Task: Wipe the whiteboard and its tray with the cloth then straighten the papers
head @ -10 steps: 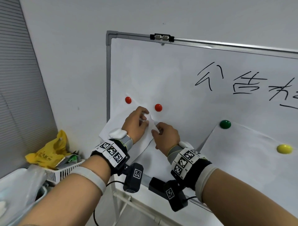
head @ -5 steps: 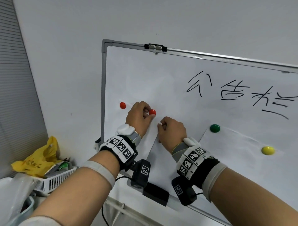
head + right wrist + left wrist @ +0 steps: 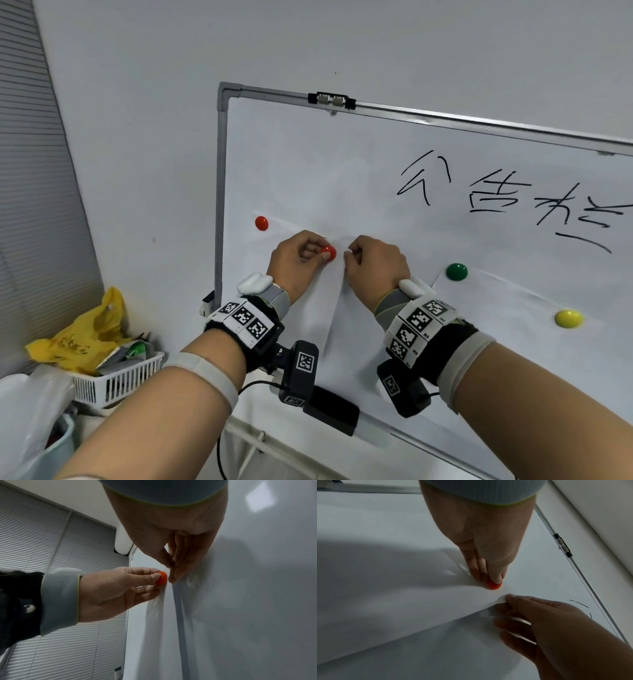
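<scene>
Looks like we're in the paper-straightening phase, first sheet. Left hand pinches a red magnet at centre frame, thumb and fingertips curled round it, right against the top right corner of the left sheet. Right hand just beside it pinches that sheet's corner, the edge lifted slightly off the whiteboard; the wrist views confirm both pinches. A second red magnet pins the sheet's upper left corner, left of centre. My read: the sheet is held about square and the magnet is being set to lock it, not yet released. The right sheet in the lower right of the frame sits visibly tilted under a green magnet and a yellow magnet, so that one looks not yet done. Wiping status: can't confirm. Black writing is on the board at upper right, no cloth in view, and the tray along the bottom edge holds a black eraser partly hidden by the wrist rigs. Lower left corner: a white basket with a yellow bag, unrelated.
</scene>
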